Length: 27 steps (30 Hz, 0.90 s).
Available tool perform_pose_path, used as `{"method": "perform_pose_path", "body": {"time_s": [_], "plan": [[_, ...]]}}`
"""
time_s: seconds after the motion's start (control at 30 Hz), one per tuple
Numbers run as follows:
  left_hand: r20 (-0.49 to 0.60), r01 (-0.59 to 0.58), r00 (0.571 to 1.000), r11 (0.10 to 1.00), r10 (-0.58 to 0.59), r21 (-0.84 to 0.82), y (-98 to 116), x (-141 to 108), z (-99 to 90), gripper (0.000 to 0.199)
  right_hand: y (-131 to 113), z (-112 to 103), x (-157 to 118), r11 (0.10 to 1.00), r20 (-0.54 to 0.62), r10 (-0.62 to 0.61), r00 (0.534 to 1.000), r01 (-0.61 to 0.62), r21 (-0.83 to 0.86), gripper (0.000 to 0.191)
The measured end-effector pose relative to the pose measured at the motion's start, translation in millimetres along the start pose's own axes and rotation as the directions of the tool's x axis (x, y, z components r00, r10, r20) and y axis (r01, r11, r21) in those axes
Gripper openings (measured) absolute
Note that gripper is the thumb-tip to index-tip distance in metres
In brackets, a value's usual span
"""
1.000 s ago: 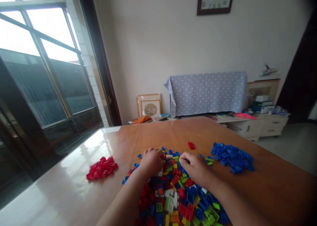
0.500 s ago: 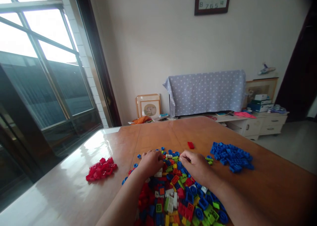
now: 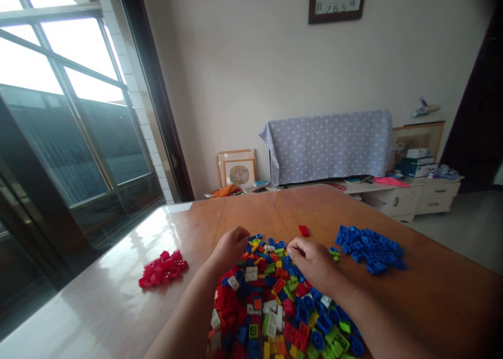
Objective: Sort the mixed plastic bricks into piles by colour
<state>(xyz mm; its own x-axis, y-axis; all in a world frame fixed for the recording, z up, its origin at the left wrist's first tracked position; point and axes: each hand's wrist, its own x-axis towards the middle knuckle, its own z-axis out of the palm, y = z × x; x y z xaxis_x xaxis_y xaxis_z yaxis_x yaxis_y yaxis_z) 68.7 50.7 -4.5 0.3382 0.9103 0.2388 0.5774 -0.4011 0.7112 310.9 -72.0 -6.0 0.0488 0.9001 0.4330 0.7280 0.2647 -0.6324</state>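
Note:
A mixed heap of toy building bricks [image 3: 271,296] in red, blue, green, yellow, orange and white spreads across the near middle of the table. My left hand [image 3: 231,245] is at the heap's far left edge, fingers curled downward; blue pieces lie by its fingertips, and whatever it grips is hidden. Over the heap's right side is my right hand [image 3: 311,258], its fingers bent in towards the thumb. What lies between them, if anything, I cannot make out. Just beyond that hand a single red brick [image 3: 304,230] rests on the wood.
On the table [image 3: 251,212], a pile of red bricks [image 3: 163,269] sits at the left and a pile of blue bricks [image 3: 369,249] at the right. A few green bricks [image 3: 334,253] lie beside my right wrist. Behind stands a low white cabinet [image 3: 416,199].
My left hand has shifted left and a little away from me, uncovering more of the heap's left side. My right hand stays almost where it was.

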Motion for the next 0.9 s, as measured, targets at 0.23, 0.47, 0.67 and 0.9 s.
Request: {"method": "perform_pose_path", "body": {"time_s": [0.23, 0.47, 0.67, 0.9], "plan": [[-0.317, 0.180, 0.911, 0.945, -0.265, -0.274, -31.3, 4.3, -43.6, 0.031, 7.9, 0.5, 2.3, 1.000, -0.004, 0.020, 1.000, -0.020, 0.004, 0.031], [-0.436, 0.384, 0.794, 0.906, -0.423, -0.180, -64.7, -3.7, -46.2, 0.034, 16.7, 4.0, 1.8, 0.998, 0.046, 0.049, 0.998, -0.048, -0.041, 0.035], [-0.445, 0.534, 0.780, 0.839, -0.441, 0.103, -81.6, -17.0, -43.6, 0.033, 23.2, 5.4, 1.3, 0.997, 0.078, 0.051, 0.996, -0.046, -0.062, 0.036], [-0.371, 0.533, 0.836, 0.761, -0.405, 0.369, -76.6, -22.4, -43.7, 0.028, 24.8, 5.6, 2.6, 0.998, 0.078, 0.052, 0.996, -0.048, -0.051, 0.035]]}}
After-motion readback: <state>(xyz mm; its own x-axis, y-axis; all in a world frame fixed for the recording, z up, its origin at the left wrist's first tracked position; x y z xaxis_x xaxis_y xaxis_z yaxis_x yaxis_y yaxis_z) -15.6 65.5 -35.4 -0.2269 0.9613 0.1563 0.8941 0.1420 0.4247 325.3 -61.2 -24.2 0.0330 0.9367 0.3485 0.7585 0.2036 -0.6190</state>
